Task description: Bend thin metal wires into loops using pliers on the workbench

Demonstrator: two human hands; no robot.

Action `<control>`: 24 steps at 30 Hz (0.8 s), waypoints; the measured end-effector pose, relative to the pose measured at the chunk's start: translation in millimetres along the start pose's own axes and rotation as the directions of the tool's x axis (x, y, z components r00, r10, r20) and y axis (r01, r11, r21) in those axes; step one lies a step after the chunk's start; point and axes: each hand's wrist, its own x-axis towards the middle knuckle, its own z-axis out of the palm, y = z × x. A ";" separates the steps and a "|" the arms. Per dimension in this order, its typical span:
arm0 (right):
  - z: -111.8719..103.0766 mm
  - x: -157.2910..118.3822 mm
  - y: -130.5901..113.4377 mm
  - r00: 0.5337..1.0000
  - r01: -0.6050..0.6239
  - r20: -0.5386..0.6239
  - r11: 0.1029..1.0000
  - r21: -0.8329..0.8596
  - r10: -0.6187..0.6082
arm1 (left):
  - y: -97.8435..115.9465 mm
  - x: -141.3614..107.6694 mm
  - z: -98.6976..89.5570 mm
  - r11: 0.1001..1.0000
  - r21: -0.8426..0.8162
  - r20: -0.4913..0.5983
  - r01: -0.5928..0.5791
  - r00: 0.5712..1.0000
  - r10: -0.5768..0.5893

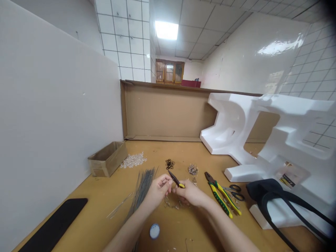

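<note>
Pliers (pixel 175 179) with a dark nose and yellow handles are in the right hand (pixel 191 193), above the middle of the bench (pixel 99 217). Their long axis runs aslant: the nose points toward the far edge and somewhat to the left, and the handles run back into the palm. The right fingers are wrapped round the handles; whether the jaws are parted is too small to tell. The left hand (pixel 159 189) is just beside the nose, its thumb and fingertips drawn narrowly together. I cannot tell whether they pinch anything.

A bundle of wires (pixel 143 185) lies left of the left hand, its long axis running from the near edge toward the far edge, partly hidden by the forearm. Metal bits (pixel 172 204) are scattered below the hands. Beyond the nose lie black rings (pixel 170 163), with metal rings (pixel 193 169) to their right. Clear rings (pixel 133 160) lie beside a box (pixel 105 164) toward the far left corner.

To the right, larger pliers (pixel 216 190) point their head toward the far edge, near scissors (pixel 235 189). Foam (pixel 223 143) takes up the right edge. A black pad (pixel 55 224) lies at the near left corner, and a round lid-like disc (pixel 154 231) near the near edge.
</note>
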 end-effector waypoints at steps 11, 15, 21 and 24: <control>16.2 4.2 -3.4 0.907 -0.228 -0.408 0.688 -0.689 -0.109 | -2.2 -1.9 4.9 0.989 -0.083 -0.056 0.123 0.990 -0.128; 9.0 2.6 -0.4 0.914 -0.167 -0.392 0.784 -0.598 -0.105 | 3.1 -2.7 3.3 0.984 -0.135 -0.014 0.113 0.993 -0.116; -2.3 4.2 6.8 0.985 0.052 -0.155 0.989 -0.140 -0.073 | 8.0 -3.7 -0.4 0.982 -0.141 0.011 0.125 0.992 -0.125; -2.2 5.4 6.0 0.991 0.118 -0.065 0.990 0.074 -0.114 | 8.1 -4.0 -1.0 0.972 -0.197 0.033 0.126 0.992 -0.122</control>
